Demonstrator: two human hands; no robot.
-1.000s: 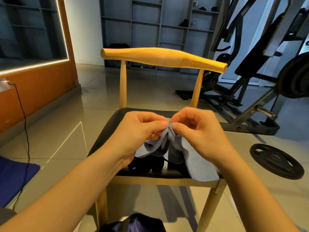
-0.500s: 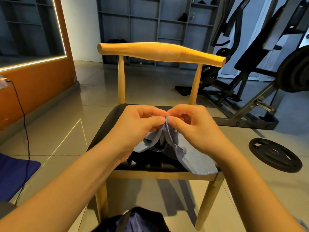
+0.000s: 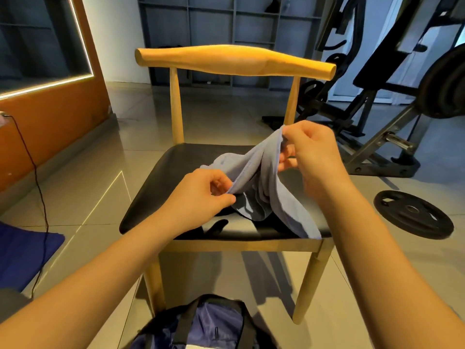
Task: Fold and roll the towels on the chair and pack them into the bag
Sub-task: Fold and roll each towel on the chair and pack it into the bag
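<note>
Dim and bluish overall, lit warmly by LED strip (image 3: 47, 83) at left. Streaky glare across glossy floor (image 3: 75, 172). Soft shadow under chair (image 3: 236, 60). Bowed at frame edges; detail mildly soft.

A gym. Right of the pale wooden black-seated chair (image 3: 236, 62) lie a round black iron weight plate (image 3: 414, 217) and a black steel weight machine (image 3: 387, 59); grey open cubby shelving (image 3: 214, 23) stands behind the chair.

On the chair (image 3: 171, 172) lie a blue-grey towel (image 3: 289, 212) and a dark cloth (image 3: 216, 225).
</note>
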